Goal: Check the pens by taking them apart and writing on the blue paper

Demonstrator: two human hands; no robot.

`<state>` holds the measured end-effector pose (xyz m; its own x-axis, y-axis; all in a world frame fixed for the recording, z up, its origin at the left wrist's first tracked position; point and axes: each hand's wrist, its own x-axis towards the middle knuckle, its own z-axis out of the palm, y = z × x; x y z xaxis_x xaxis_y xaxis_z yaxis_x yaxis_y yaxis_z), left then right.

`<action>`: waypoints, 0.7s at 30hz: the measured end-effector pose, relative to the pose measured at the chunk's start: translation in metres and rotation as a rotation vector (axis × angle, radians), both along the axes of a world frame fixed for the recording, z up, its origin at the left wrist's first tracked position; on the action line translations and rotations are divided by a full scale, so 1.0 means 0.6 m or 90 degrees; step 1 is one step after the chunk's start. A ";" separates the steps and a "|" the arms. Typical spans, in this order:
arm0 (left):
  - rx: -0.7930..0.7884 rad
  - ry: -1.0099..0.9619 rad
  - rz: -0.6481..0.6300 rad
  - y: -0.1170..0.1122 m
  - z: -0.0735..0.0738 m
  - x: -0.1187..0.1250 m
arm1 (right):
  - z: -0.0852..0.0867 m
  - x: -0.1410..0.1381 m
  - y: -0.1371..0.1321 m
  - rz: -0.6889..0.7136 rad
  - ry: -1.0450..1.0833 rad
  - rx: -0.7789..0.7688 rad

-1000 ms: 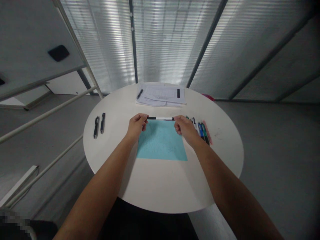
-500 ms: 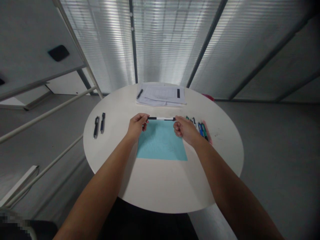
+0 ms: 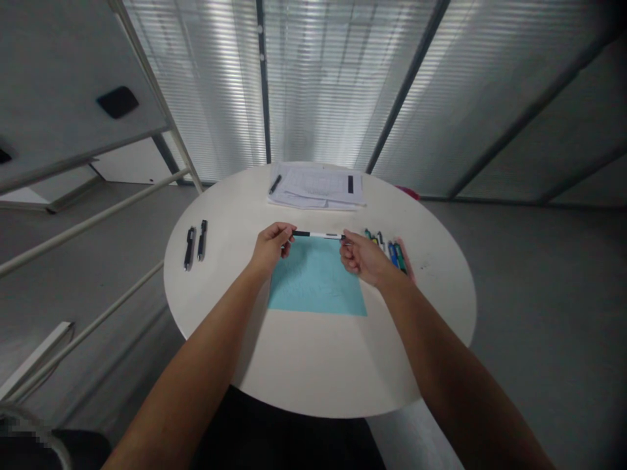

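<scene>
Slatted blinds (image 3: 313, 85) fill the far background, behind a round white table (image 3: 313, 378). Near the middle of that table lies a pale blue square sheet (image 3: 316, 281), the reference for everything else. Beyond the sheet, a stack of printed papers (image 3: 318, 188) with a black pen (image 3: 275, 184) lying on top. Left of the sheet and well apart, two black click pens (image 3: 190, 248), side by side. Right of the sheet, a row of coloured pens (image 3: 394, 254), blue and green among them. At the sheet's far edge, left hand (image 3: 269, 248) and right hand (image 3: 365, 256), fingers curled, each pinching one end of a black-and-white pen (image 3: 318, 234), held level. Compared with a moment earlier, pen slightly further right, though possibly only head movement; hard to separate from this view.
</scene>
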<state>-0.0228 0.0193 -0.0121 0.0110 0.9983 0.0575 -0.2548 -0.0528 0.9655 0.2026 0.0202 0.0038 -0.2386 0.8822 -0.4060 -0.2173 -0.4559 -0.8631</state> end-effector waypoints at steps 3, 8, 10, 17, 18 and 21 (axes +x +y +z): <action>-0.004 -0.001 0.007 0.000 0.001 0.001 | 0.003 0.000 -0.002 0.021 -0.006 -0.001; -0.011 0.000 0.031 0.002 0.002 0.003 | 0.004 -0.004 -0.004 0.002 -0.034 0.029; -0.012 -0.002 0.041 0.003 0.002 0.004 | 0.002 -0.005 -0.004 -0.006 -0.034 0.041; -0.022 0.023 0.064 0.003 0.001 0.006 | -0.009 -0.005 -0.001 -0.032 -0.042 0.100; -0.022 0.025 0.065 0.004 0.001 0.006 | -0.010 -0.005 -0.001 -0.031 -0.039 0.113; -0.029 0.025 0.066 0.005 0.000 0.006 | -0.012 -0.005 -0.001 -0.036 -0.030 0.143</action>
<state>-0.0195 0.0221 -0.0121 -0.0916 0.9957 0.0135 -0.2121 -0.0328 0.9767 0.1996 0.0196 -0.0031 -0.1717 0.9632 -0.2070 -0.1943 -0.2391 -0.9514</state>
